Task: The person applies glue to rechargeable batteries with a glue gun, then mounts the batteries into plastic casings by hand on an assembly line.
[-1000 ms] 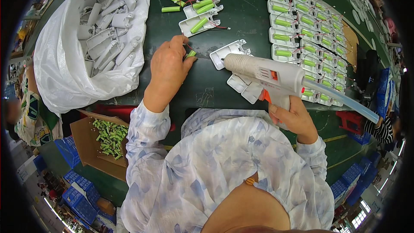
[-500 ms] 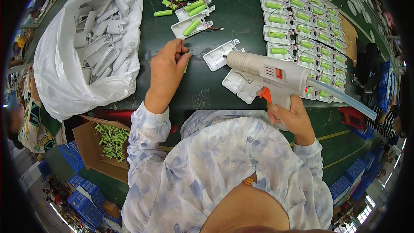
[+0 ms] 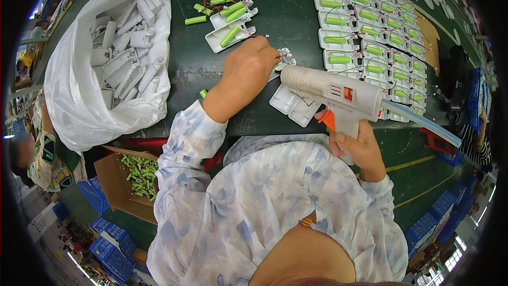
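My right hand is wrapped round the handle of a white hot glue gun, with fingers near its orange trigger. A long clear glue stick sticks out of its back, and its nozzle end points left. My left hand is closed over a white plastic shell, which it mostly hides. At its fingertips a bit of red wire shows; the green battery it pinches is hidden under the hand. By my left wrist the end of another green battery shows. Below the gun nozzle lie empty white shells.
Rows of white shells with green batteries cover the right of the dark green table. Loose wired batteries and filled shells lie at the back. A white sack of shells stands left, above a cardboard box of green pieces.
My left hand has moved right, from the middle of the table to the white shell by the nozzle, taking the battery along. The glue gun has stayed nearly in place.
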Tool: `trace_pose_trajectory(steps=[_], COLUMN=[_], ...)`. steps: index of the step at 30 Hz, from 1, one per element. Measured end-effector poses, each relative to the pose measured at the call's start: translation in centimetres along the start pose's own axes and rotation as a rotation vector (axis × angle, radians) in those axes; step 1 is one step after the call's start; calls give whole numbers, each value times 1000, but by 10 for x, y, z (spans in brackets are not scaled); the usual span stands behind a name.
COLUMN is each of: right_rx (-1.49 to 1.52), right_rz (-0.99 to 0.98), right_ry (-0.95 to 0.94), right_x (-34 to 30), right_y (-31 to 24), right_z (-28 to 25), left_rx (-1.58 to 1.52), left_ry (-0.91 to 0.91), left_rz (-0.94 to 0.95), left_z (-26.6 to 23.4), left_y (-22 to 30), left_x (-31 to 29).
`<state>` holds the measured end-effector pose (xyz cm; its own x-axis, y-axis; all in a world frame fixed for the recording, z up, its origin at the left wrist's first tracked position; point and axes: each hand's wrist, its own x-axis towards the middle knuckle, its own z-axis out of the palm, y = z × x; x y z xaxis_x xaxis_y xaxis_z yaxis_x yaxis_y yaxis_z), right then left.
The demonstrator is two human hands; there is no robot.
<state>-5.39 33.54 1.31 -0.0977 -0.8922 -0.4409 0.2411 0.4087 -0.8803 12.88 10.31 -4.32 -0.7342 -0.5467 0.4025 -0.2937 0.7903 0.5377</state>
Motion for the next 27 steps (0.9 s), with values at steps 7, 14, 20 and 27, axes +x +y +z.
trace_pose_trajectory(steps=[7,14,20,27], right_rx=[-19,-40,-18,-54], right_rz=[-51,-70,-67,-34], right_ry=[15,28,-3,-30], right_x=[3,15,11,8], right_y=[-1,3,-3,-2], right_z=[2,4,7,4], left_rx=[80,306,387,565], left_ry=[134,137,148,65], left_rz=[7,-170,-196,-88], left_z=[-8,-44,-41,-32], left_y=[2,-26,-27,-36], left_x=[3,-6,-4,5])
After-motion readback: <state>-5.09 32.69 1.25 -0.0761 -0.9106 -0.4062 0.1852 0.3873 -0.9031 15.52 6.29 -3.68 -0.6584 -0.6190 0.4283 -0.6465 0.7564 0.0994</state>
